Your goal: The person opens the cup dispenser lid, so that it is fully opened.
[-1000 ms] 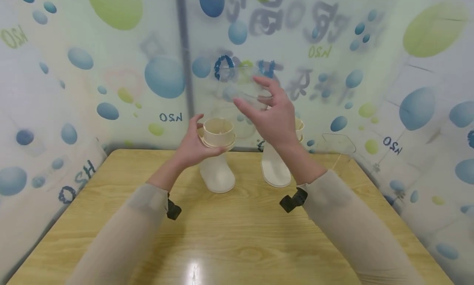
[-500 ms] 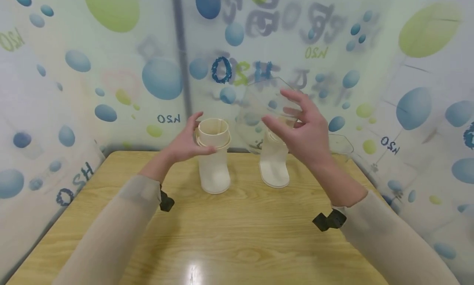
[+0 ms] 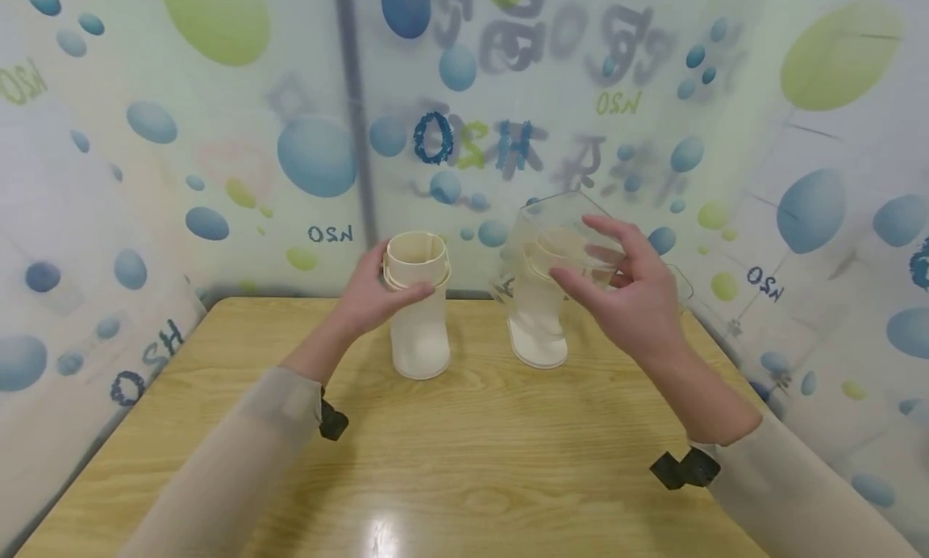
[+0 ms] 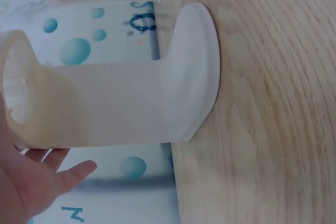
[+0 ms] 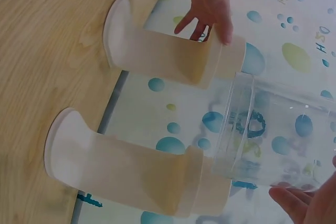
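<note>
Two cream plastic stands with curved feet and ring-shaped tops stand upright on the wooden table [image 3: 464, 461]. My left hand [image 3: 373, 292] grips the collar of the left stand [image 3: 421, 336], thumb in front and fingers behind. A clear, angular plastic container [image 3: 544, 219] is in my right hand [image 3: 639, 300], between thumb and fingers. In the head view it overlaps the top of the right stand [image 3: 533, 316], which shows through it. In the right wrist view, the container's rim [image 5: 236, 124] is close to that stand's ring [image 5: 212, 187]; contact cannot be told.
Behind my right hand, a thin clear edge [image 3: 682, 280] shows near the table's back right corner; most of that thing is hidden. Printed curtain-like walls [image 3: 319, 155] with blue and green drops enclose the back and sides of the table.
My right hand has moved right and down with the clear container, bringing it over the right stand's top in the head view. My left hand stays at the left stand's collar.
</note>
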Demonstrator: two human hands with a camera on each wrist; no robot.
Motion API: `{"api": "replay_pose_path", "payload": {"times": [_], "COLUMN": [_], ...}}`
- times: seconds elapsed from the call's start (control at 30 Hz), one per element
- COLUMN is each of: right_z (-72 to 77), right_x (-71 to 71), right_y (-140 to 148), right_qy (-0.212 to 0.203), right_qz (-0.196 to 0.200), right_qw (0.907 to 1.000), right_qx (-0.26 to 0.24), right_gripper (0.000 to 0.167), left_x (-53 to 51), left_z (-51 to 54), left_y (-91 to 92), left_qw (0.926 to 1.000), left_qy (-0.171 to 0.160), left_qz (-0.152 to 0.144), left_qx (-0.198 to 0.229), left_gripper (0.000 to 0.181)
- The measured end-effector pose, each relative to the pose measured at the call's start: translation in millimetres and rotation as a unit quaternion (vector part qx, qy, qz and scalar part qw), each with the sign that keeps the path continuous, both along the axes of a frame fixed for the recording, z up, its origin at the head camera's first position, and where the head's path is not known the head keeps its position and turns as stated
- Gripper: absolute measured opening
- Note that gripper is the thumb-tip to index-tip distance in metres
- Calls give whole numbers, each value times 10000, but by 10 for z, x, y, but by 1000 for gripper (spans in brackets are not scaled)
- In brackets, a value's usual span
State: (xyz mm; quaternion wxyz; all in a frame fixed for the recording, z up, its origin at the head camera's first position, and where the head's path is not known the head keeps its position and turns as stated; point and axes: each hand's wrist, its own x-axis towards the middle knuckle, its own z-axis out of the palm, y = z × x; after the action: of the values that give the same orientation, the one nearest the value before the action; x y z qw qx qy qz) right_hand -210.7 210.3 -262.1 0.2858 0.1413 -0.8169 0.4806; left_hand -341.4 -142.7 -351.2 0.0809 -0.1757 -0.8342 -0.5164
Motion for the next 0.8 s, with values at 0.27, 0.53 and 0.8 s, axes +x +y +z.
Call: {"api": "replay_pose_path", "payload": {"times": [0.27,0.53,0.8], "right_z": [-269,-707,-1076], "right_x": [176,320,247], "right_y": [308,813,1396], "right_qy": [-328,-906,-2036], "right_qz": [-434,-981,-1423], "right_qw": [9979,9873,9614], "right_qx": [352,859,1182], "right_gripper": [65,71,96], "left_x": [-22,-27,-39], "left_z": [-37,-49,-55], "left_y": [-44,-71,-104], "left_qw": [9991,9976,9972], "left_qy": [-249,-544,-667], "left_qz": [-228,-302,-239], "left_qx": [253,299,237], "left_gripper": [100,109,115]}}
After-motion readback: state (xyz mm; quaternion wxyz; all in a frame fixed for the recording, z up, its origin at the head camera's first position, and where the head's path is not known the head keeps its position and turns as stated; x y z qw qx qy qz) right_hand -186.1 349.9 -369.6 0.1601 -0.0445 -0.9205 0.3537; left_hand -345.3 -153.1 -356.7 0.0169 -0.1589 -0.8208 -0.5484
